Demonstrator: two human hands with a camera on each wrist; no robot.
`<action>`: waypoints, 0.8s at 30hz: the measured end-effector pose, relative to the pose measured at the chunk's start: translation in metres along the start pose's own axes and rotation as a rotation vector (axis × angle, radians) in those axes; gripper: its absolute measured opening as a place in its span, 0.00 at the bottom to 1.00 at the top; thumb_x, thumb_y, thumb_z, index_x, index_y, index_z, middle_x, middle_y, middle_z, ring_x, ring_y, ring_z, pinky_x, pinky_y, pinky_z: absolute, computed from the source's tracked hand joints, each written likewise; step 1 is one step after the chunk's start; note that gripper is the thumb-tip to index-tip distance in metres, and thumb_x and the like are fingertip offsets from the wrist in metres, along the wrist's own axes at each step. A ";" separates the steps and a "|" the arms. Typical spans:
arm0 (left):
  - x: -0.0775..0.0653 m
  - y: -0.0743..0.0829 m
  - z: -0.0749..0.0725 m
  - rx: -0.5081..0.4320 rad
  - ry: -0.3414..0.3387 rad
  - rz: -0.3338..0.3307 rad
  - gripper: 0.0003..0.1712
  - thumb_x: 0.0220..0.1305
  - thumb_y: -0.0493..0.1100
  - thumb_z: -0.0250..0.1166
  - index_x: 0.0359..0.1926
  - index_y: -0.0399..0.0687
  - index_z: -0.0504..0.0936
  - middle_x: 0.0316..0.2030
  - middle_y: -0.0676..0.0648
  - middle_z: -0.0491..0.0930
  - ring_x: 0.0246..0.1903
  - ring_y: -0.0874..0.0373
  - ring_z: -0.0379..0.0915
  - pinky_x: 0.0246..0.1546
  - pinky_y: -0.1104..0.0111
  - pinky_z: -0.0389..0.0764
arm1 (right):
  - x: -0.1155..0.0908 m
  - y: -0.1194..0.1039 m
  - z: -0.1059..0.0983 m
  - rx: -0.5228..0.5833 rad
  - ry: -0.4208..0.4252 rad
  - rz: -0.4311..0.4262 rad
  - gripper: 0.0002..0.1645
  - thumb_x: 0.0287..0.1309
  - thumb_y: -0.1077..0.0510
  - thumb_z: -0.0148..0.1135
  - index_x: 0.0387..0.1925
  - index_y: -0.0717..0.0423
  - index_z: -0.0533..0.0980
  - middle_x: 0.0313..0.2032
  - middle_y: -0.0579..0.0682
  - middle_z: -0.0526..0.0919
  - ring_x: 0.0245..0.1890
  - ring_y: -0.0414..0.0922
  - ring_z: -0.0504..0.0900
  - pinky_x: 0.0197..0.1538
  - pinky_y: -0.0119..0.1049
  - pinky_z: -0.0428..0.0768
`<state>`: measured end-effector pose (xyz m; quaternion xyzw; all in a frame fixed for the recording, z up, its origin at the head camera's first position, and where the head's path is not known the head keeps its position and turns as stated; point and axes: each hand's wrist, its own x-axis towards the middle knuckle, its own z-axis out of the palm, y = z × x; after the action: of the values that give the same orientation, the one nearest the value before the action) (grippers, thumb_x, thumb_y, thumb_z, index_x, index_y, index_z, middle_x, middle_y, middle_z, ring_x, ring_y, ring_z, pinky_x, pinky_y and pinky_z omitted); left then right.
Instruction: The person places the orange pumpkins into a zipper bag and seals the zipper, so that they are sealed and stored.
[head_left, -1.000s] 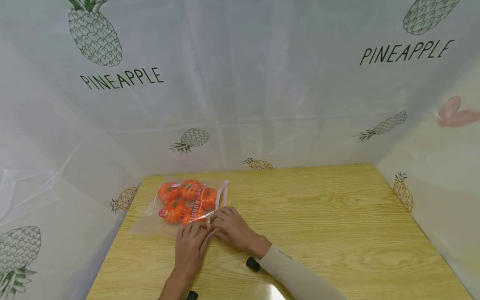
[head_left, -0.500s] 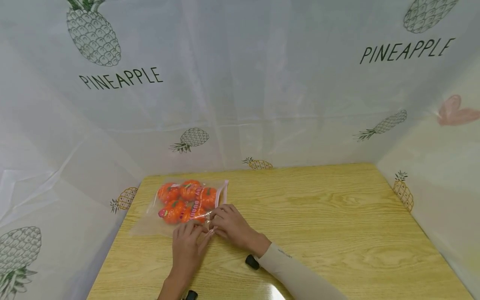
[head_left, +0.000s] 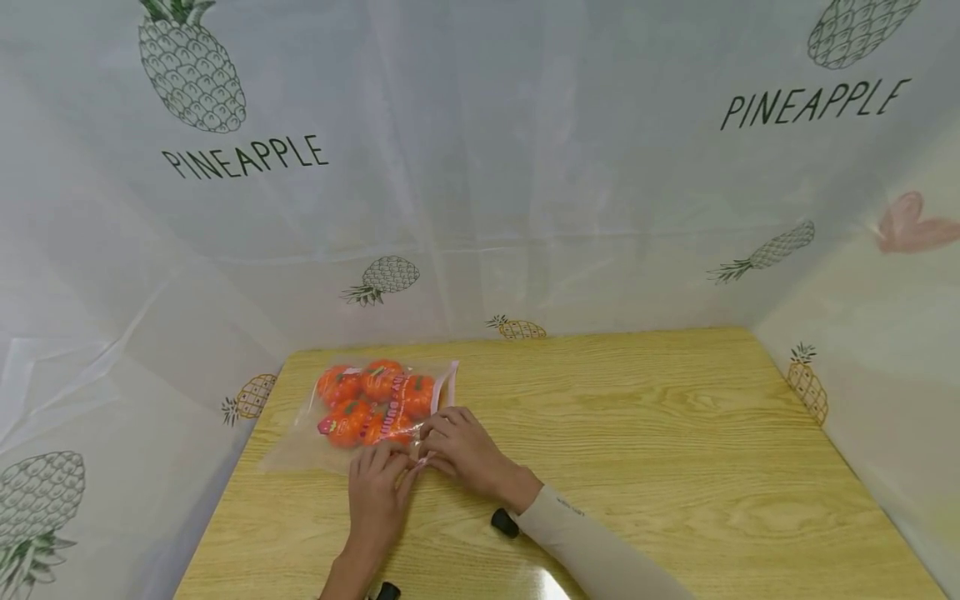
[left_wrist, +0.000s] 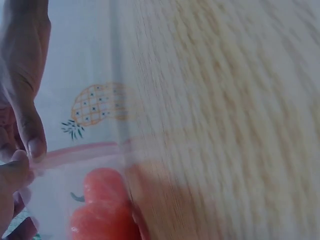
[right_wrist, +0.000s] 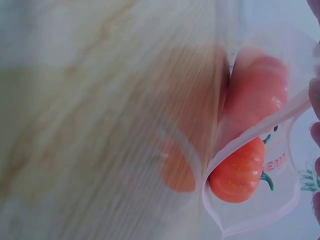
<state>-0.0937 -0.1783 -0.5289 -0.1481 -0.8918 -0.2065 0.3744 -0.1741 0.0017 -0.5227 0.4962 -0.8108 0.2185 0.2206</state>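
Note:
A clear plastic zip bag (head_left: 296, 454) with pink lettering lies flat at the back left of the table. Inside are several ribbed, orange-red tomatoes (head_left: 384, 381) with green stems. My left hand (head_left: 375, 496) pinches the near corner of the bag's mouth, thumb against fingers. Right beside it, fingertips almost meeting, my right hand (head_left: 468, 457) pinches the same pink-edged strip. In the right wrist view the pink mouth edge (right_wrist: 250, 132) gapes apart at the far end. The left wrist view shows thumbs and fingers of both hands together on the pink strip (left_wrist: 82, 150).
The wood-grain table (head_left: 637, 433) stretches away to the right. White sheeting (head_left: 480, 167) printed with pineapples hangs around its back and sides. Small black cylinders (head_left: 505, 522) show under the wrists.
My right hand's fingers have shifted very slightly away from me along the bag's edge. The left hand has shifted slightly as well, and the bag stays in place.

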 end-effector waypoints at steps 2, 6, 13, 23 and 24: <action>0.001 0.000 0.000 -0.016 0.027 0.001 0.37 0.76 0.68 0.45 0.23 0.49 0.84 0.37 0.48 0.82 0.40 0.48 0.75 0.44 0.53 0.70 | 0.002 0.002 -0.001 -0.023 0.016 -0.007 0.05 0.63 0.49 0.73 0.39 0.41 0.86 0.49 0.41 0.84 0.57 0.45 0.78 0.64 0.42 0.74; 0.001 0.001 -0.001 -0.045 0.072 0.004 0.35 0.77 0.66 0.48 0.24 0.49 0.84 0.36 0.48 0.82 0.40 0.49 0.74 0.44 0.54 0.68 | 0.005 0.008 -0.002 -0.054 0.050 0.011 0.05 0.59 0.50 0.76 0.37 0.42 0.86 0.48 0.42 0.84 0.57 0.45 0.79 0.63 0.44 0.75; 0.001 0.002 -0.003 -0.055 0.066 -0.038 0.34 0.77 0.66 0.49 0.26 0.47 0.84 0.36 0.49 0.80 0.38 0.51 0.72 0.43 0.57 0.67 | 0.005 0.019 0.000 -0.092 0.037 0.022 0.07 0.58 0.51 0.78 0.38 0.41 0.86 0.48 0.43 0.84 0.58 0.46 0.79 0.65 0.45 0.76; 0.004 0.003 -0.005 -0.055 0.049 -0.053 0.36 0.78 0.67 0.47 0.26 0.47 0.85 0.36 0.49 0.80 0.39 0.50 0.72 0.43 0.58 0.66 | 0.006 0.019 0.001 -0.066 0.051 -0.002 0.07 0.58 0.51 0.79 0.37 0.42 0.87 0.48 0.43 0.83 0.55 0.46 0.79 0.63 0.43 0.77; 0.004 0.003 -0.005 -0.056 0.055 -0.051 0.36 0.78 0.67 0.47 0.26 0.47 0.85 0.36 0.49 0.80 0.39 0.51 0.72 0.43 0.59 0.66 | 0.006 0.019 0.002 -0.063 0.050 -0.006 0.07 0.58 0.51 0.79 0.37 0.43 0.87 0.47 0.43 0.83 0.55 0.46 0.79 0.62 0.43 0.77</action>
<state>-0.0921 -0.1772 -0.5222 -0.1298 -0.8786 -0.2448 0.3890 -0.1938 0.0040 -0.5229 0.4857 -0.8100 0.2046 0.2571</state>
